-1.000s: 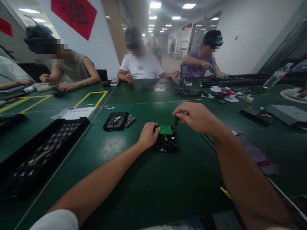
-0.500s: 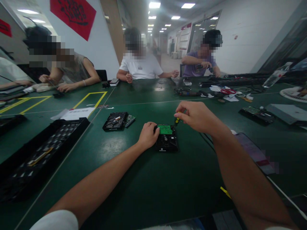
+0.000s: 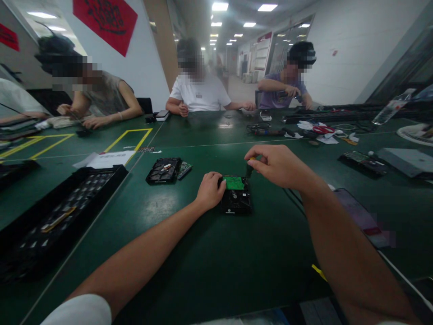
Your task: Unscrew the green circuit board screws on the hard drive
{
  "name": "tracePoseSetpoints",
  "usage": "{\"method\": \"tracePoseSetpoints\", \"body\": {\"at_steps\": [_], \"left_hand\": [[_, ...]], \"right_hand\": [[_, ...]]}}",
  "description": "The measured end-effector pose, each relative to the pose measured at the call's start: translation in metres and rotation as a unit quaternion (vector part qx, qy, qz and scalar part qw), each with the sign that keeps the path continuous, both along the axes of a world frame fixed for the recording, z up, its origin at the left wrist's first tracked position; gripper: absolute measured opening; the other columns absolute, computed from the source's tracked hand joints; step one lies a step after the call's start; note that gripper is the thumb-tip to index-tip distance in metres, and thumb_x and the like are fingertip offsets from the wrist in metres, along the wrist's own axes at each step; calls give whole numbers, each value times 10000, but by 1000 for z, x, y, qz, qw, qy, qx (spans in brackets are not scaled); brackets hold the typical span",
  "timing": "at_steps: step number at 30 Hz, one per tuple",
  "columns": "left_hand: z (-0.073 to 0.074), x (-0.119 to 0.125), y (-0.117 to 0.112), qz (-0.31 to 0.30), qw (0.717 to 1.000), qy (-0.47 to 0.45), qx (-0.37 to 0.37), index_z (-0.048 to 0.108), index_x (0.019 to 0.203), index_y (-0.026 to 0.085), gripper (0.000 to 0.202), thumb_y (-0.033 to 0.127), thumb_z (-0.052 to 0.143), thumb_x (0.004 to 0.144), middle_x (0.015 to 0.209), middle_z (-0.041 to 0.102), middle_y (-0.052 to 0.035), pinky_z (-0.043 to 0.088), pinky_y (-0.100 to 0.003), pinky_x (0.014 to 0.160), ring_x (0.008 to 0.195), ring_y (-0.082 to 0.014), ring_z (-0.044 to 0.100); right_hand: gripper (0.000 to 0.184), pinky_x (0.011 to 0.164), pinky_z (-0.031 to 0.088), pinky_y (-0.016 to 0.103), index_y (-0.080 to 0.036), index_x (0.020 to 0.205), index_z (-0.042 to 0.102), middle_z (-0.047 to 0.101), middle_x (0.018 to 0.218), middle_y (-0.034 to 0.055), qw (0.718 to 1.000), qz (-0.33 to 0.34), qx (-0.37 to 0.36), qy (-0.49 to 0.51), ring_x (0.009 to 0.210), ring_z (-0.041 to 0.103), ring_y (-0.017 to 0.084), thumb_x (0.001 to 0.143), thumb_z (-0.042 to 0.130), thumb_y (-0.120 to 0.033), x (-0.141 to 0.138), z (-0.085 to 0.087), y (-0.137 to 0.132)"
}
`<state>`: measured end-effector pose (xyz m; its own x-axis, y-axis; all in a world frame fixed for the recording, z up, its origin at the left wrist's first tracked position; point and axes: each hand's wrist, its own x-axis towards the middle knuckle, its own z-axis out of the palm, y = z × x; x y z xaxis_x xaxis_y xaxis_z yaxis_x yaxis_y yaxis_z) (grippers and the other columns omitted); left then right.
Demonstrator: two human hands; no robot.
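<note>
So I'm looking at this green table (image 3: 209,257), and there's a hard drive (image 3: 236,205) lying flat on it, right between the worker's two hands, with a green circuit board (image 3: 233,183) on its far half. The left hand (image 3: 209,192) has the drive by its left edge: the thumb sits up by the board, and the other fingers are bunched close together around the far left corner, hardly any gap there.

The right hand (image 3: 275,164) has a little screwdriver (image 3: 248,172) pinched between thumb and index finger, so that grip is pretty narrow. Its tip points down at the right edge of the board; can't tell from here if it's actually seated in a screw. The remaining fingers are curled in, mostly hidden behind the hand.

Off to the left there's a black drive case (image 3: 163,170) with a loose circuit board (image 3: 184,170) just beside it, then a long black tray (image 3: 88,212) further over. A phone (image 3: 360,214) lies near the right forearm. Three people sit across the table.
</note>
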<state>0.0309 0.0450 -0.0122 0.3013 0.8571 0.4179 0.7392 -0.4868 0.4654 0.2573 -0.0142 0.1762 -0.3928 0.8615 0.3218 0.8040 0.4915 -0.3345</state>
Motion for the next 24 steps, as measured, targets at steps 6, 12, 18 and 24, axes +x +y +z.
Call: {"method": "tracePoseSetpoints", "body": {"at_steps": [6, 12, 18, 24], "left_hand": [[-1, 0, 0, -2, 1000, -2, 3, 669, 1172, 168, 251, 307, 546, 1003, 1172, 674, -129, 498, -464, 1066, 1179, -291, 592], [-1, 0, 0, 2, 1000, -4, 0, 669, 1175, 165, 256, 308, 550, 999, 1180, 671, -135, 500, -467, 1061, 1175, -292, 592], [-1, 0, 1, 1, 1000, -5, 2, 672, 1165, 174, 252, 320, 548, 1000, 1165, 671, -126, 507, -459, 1050, 1169, -293, 593], [-1, 0, 1, 0, 1000, -2, 3, 674, 1171, 156, 267, 318, 550, 999, 1181, 669, -143, 501, -465, 1054, 1171, -297, 590]], "right_hand": [[141, 716, 460, 293, -177, 1005, 713, 763, 832, 56, 1000, -20, -8, 23, 785, 696, 206, 909, 657, -264, 1, -1, 0], [161, 731, 446, 288, -208, 1031, 742, 765, 920, 49, 1000, 7, -6, 15, 789, 674, 187, 931, 625, -255, 0, -2, 0], [150, 752, 447, 285, -214, 963, 773, 769, 965, 45, 1000, 25, -2, 19, 800, 668, 178, 928, 633, -252, 1, -2, 3], [179, 711, 447, 284, -206, 1037, 759, 772, 879, 34, 1000, 6, -13, 23, 767, 687, 182, 924, 623, -232, 2, -1, 1]]}}
